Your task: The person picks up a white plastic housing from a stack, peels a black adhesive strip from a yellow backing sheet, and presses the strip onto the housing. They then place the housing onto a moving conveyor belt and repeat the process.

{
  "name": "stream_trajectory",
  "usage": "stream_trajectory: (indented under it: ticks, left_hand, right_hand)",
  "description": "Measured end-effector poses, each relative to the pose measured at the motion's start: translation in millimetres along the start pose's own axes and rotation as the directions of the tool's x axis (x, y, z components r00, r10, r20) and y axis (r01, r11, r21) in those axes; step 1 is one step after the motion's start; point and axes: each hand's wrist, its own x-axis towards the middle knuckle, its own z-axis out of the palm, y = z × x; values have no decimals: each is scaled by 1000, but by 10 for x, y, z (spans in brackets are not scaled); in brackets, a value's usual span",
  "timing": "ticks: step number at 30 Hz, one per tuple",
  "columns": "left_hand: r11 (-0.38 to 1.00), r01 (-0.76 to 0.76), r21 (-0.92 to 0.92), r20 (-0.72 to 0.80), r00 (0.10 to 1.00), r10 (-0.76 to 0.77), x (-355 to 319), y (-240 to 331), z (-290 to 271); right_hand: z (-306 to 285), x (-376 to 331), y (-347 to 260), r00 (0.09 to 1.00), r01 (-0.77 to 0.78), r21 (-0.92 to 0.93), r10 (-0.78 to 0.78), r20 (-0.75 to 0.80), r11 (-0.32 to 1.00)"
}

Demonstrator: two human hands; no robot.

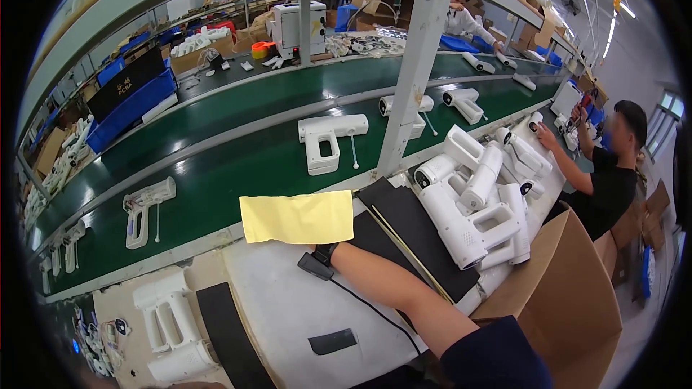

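Note:
My right forearm (386, 277) reaches in from the lower right over the white work surface (267, 295). It wears a black wrist strap with a cable. A pale yellow sheet (297, 217) covers my right hand, so its fingers are hidden and I cannot tell whether they grip the sheet. The sheet lies across the near edge of the green conveyor belt (238, 166). My left hand is out of view. White gun-shaped housings (173, 324) rest at the lower left, beside a black strip (231, 335). A small black piece (332, 341) lies below my forearm.
White housings (472, 220) are piled at right, next to black sheets (407, 223) and an open cardboard box (555, 302). More white units (331, 140) lie along the belt. A metal post (418, 65) rises beside it. A co-worker (613, 180) works at far right.

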Motion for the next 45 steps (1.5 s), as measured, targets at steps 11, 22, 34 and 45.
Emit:
stream_trajectory:
  ticks: [11, 22, 34, 45]
  left_hand:
    - [615, 707, 350, 41, 644, -764, -836, -2411, 299]
    - [459, 888, 23, 188, 447, -875, -1321, -2434, 206]
    - [664, 738, 122, 80, 659, -747, -1392, -2646, 188]
    - [608, 737, 296, 137, 597, -790, -1427, -2672, 259]
  right_hand:
    - [-191, -258, -187, 995, 18, -111, -28, -92, 994]
    - [-245, -165, -276, 983, -43, -68, 30, -181, 997]
    - [-636, -246, -639, 816, -201, -502, -139, -561, 841]
    - [56, 1874, -1707, 992, 83, -777, 25, 125, 624]
